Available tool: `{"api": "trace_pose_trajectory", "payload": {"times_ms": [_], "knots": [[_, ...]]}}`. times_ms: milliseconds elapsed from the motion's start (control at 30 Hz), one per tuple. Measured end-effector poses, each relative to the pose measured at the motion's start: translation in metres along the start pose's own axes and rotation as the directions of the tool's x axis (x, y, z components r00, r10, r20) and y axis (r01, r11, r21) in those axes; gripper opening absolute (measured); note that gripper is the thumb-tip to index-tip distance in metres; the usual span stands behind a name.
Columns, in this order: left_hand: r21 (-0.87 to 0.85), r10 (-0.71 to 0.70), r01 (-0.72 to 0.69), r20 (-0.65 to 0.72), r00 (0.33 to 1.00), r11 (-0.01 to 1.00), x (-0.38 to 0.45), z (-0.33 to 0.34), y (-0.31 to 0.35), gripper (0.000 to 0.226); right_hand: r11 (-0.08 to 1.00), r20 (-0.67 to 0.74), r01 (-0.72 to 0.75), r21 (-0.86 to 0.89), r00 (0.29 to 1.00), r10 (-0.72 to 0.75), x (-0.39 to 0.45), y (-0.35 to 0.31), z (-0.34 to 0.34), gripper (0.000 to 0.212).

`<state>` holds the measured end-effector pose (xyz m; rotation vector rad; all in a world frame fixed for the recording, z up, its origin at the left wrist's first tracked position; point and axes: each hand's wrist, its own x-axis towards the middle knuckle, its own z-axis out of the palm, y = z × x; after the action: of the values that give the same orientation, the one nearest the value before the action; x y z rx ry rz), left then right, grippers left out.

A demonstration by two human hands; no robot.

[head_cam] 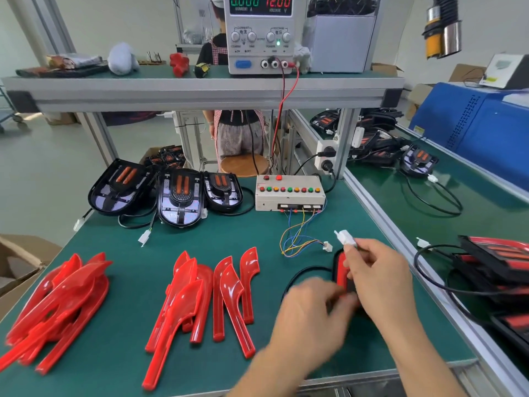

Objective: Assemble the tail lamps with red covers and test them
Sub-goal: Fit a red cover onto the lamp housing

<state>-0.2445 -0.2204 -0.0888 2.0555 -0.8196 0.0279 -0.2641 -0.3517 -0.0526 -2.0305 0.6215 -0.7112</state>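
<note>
Lamp (pixel 342 272) under both hands, plug (pixel 345 238) pinched in right hand (pixel 378 277) fingers, left hand (pixel 310 316) blurred, grip unclear.

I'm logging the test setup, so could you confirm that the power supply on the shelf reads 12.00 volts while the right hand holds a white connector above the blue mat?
Not quite: the mat is green, not blue. The head view shows the power supply on the shelf reading 12.00 volts, and the right hand pinching the white connector above it.
</note>
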Motion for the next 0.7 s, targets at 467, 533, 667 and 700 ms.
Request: {"api": "trace_pose_trajectory", "payload": {"times_ms": [467, 533, 667, 700], "knots": [[0.72, 0.018, -0.325, 0.398, 0.917, 0.613, 0.153, 0.02, -0.044, 0.024, 0.997, -0.008, -0.058, 0.052, 0.998, 0.059, 0.012, 0.019, -0.001, 0.013], [0.716, 0.005, -0.32, 0.404, 0.915, 0.621, 0.155, 0.023, -0.052, 0.025, 0.998, 0.012, -0.062, 0.017, 0.998, 0.062, 0.016, 0.02, 0.0, 0.011], [0.478, 0.075, -0.236, 0.331, 0.941, 0.846, 0.153, 0.011, -0.061, 0.019, 0.998, 0.047, -0.05, -0.033, 0.998, 0.052, 0.02, 0.021, 0.001, 0.014], [0.361, 0.117, -0.227, 0.301, 0.947, 0.905, 0.151, 0.004, -0.061, 0.016, 0.997, 0.058, -0.048, -0.052, 0.997, 0.051, 0.021, 0.02, 0.001, 0.016]]}}
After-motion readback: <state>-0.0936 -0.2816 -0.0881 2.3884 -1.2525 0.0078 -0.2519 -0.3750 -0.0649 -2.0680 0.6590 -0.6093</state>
